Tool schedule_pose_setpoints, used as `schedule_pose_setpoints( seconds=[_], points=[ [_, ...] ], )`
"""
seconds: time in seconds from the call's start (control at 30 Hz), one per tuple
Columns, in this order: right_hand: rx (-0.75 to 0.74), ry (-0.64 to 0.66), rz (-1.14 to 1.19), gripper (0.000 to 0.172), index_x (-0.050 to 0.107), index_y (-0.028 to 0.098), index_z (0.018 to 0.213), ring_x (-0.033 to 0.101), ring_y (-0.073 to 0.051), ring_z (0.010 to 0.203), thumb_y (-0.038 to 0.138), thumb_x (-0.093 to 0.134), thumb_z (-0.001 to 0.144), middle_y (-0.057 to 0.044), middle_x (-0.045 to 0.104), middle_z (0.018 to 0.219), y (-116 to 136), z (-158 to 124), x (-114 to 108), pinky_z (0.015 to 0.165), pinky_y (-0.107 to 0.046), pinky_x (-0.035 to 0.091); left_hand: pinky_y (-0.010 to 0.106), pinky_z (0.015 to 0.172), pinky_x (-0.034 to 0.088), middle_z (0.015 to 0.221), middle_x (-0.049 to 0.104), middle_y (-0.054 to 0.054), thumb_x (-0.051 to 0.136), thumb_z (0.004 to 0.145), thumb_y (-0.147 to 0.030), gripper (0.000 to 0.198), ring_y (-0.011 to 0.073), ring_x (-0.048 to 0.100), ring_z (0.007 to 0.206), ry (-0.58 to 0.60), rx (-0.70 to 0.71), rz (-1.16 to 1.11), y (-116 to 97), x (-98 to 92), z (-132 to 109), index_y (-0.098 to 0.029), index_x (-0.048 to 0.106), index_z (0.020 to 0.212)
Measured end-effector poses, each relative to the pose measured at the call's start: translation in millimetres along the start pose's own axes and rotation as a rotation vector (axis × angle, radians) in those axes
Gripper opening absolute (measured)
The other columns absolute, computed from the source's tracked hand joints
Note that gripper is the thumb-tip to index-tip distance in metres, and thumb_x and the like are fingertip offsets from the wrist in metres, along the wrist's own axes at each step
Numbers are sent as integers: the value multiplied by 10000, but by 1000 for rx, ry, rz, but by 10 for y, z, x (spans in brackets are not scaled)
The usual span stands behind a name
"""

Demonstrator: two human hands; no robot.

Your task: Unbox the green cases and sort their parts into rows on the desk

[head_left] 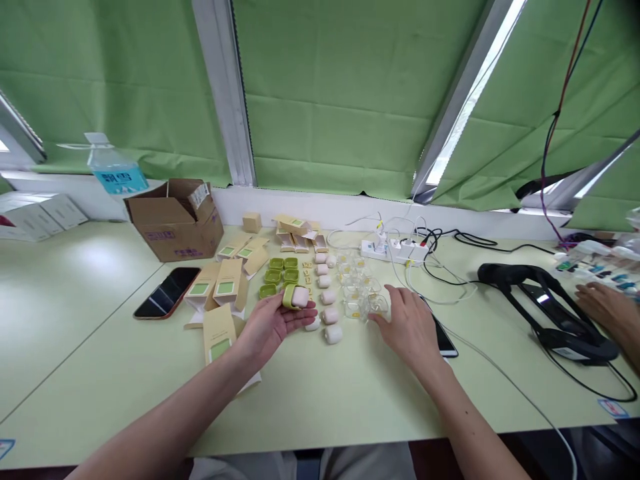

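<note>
My left hand point(270, 328), palm up, holds a small green case with a pinkish-white rounded piece point(300, 297) in it. The thumb and fingers of my right hand point(406, 325) are around a clear plastic cup point(377, 305) at the near right end of the clear cups point(353, 292). Between the hands runs a column of white and pink rounded pieces point(331, 315), with small yellow pieces point(307, 273) beside it. Green square cups point(273, 276) stand behind my left hand. Kraft boxes with green windows point(229, 283) lie to its left.
A phone point(167, 293) and an open cardboard box point(177, 223) are at the left. A power strip point(400, 251) with cables lies at the back. A second phone point(443, 333) is partly under my right wrist, near a black headset point(545, 310). Another person's hand point(607, 307) is far right.
</note>
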State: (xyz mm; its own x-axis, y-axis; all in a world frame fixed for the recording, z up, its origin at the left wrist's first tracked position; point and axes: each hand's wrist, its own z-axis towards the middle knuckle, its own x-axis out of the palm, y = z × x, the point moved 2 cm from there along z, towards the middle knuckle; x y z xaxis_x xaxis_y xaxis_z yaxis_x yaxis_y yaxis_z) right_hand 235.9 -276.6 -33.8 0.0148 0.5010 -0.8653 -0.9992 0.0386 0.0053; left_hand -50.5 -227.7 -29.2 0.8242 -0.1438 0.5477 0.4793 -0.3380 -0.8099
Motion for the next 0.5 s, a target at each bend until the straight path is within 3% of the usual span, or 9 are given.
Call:
schedule_pose_setpoints(
  seconds=[0.07,0.17,0.33,0.5],
  points=[
    [-101,-176,163,445,577,165,1357,642,-341,1081,319,716,963,-169,672,1210,88,62,-164,927,-490,524,482,916,661,1023,809,258,469,1070,-269,364,314,819,902,27,-5,24,11,-17,5,-35,741,1012],
    [-391,-377,459,300,622,223,1294,643,-281,1054,179,618,998,-129,666,1154,375,207,-348,901,-439,563,486,895,661,1005,810,259,476,1053,-286,370,323,820,881,56,-5,60,7,-16,-1,-34,744,1013],
    [-782,-445,586,472,573,186,1407,656,-306,1173,79,593,947,-165,694,1266,1003,386,-236,939,-476,598,444,817,670,886,807,193,595,963,-305,292,294,806,803,99,7,121,-42,10,-13,-60,754,978],
    [-823,-502,649,538,554,174,1457,687,-286,1140,42,579,936,-155,733,1220,1218,278,-26,900,-448,634,423,730,671,703,722,77,750,840,-397,293,224,738,657,93,22,188,-36,-3,-24,-118,699,767]
  ],
)
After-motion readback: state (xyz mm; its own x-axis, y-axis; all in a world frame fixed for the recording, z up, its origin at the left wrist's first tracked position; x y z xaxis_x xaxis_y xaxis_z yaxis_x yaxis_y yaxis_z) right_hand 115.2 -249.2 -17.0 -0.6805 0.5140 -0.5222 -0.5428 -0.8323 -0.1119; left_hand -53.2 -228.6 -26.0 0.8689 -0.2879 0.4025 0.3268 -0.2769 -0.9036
